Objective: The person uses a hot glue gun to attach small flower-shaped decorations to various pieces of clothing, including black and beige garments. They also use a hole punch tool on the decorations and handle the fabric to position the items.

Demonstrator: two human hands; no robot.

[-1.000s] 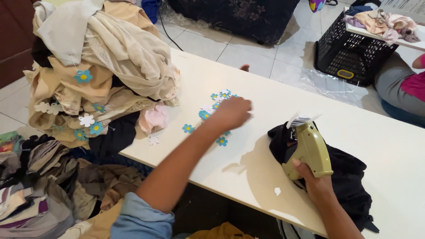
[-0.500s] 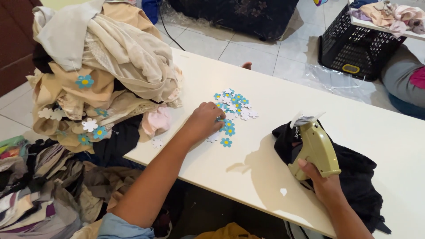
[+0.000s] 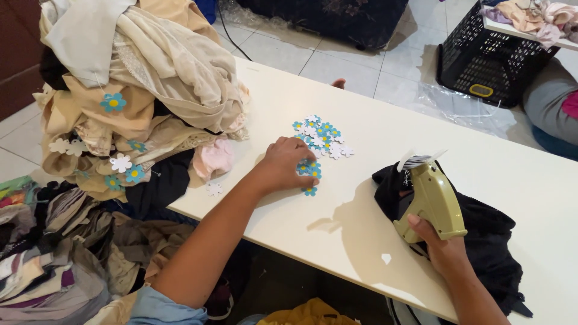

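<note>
Small paper flower tags (image 3: 319,137), blue and white with yellow centres, scattered in a loose cluster near the middle of the white table (image 3: 373,198), somewhat toward its far edge. Left hand (image 3: 283,165) flat on the near fringe of that cluster, fingers curled down onto a few blue flowers; whether any is actually pinched, impossible to tell. One stray white flower (image 3: 214,189) alone near the table's left near edge, just below a pink cloth (image 3: 214,157).

Right hand (image 3: 442,247) closed around the handle of a pale olive tagging gun (image 3: 432,201), nose pointing toward the far edge, a strip of white fasteners poking from the top. Gun resting against a crumpled black garment (image 3: 481,241) heaped toward the table's right near edge.

At the left end of the table, a tall pile of beige and cream clothes (image 3: 138,90), several already bearing flower tags, spilling over the edge. Below, off the table, more mixed clothing (image 3: 54,259) in dark and striped fabrics heaped on the floor.

Beyond the far edge, pale tiled floor (image 3: 289,54), a dark fabric-covered bulk at the top, a black plastic crate (image 3: 487,60) at the upper right, clear plastic wrap beside it. Part of another person, in grey and pink clothing (image 3: 554,108), at the right margin.
</note>
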